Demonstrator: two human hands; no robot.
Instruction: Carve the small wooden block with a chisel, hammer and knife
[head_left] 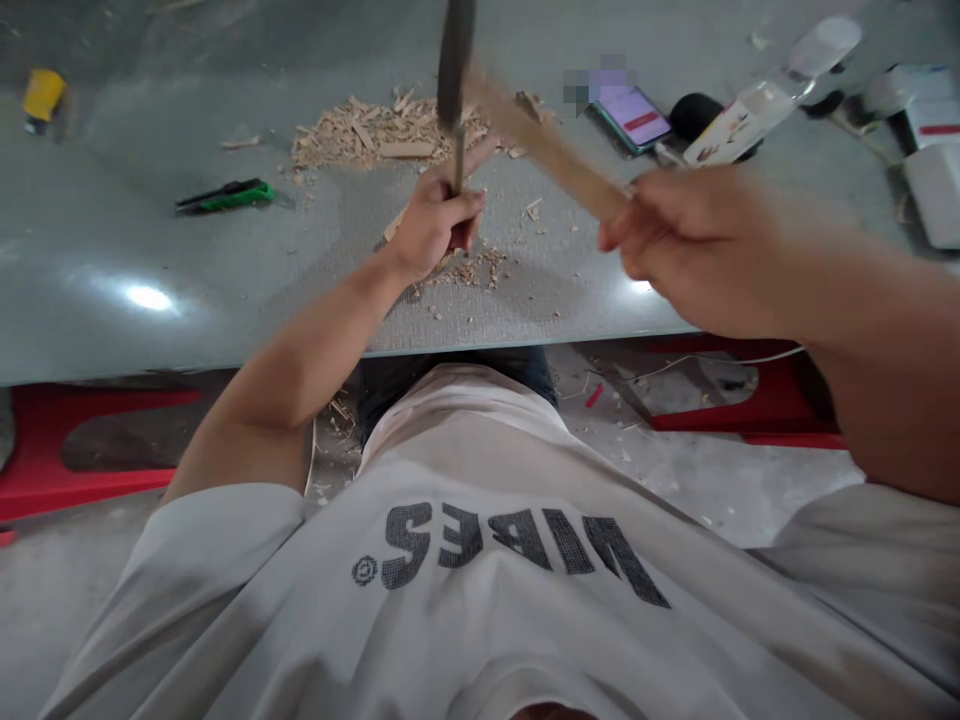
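The fingers of the left hand (436,218) are closed around the thin lower part of a dark-topped tool (454,75), with the thumb across it and the index finger stretched out, pointing away and to the right. The tool stands roughly upright, its dark end up. The right hand (675,222) grips the near end of a flat wooden stick (566,160), fingers wrapped tight. The stick slants up and left towards the tool; its far end is blurred, and whether the two touch is unclear.

The left wrist is low over the table (300,310), the forearm running back past its front edge. The right hand is raised a little, with the wrist bent and the elbow out to the side.

Small wood crumbs (480,268) lie under and beside the left hand. Just beyond it is a wide heap of shavings (360,135), with a larger flat chip on it. To the left lies a green cutter (229,196), and farther off a yellow object (43,98). Beyond the right hand, close to it, are a clear bottle (772,95) on its side, a black rounded object (694,117) partly behind it and a lit phone (632,115). A white box (936,195) sits at the far right.
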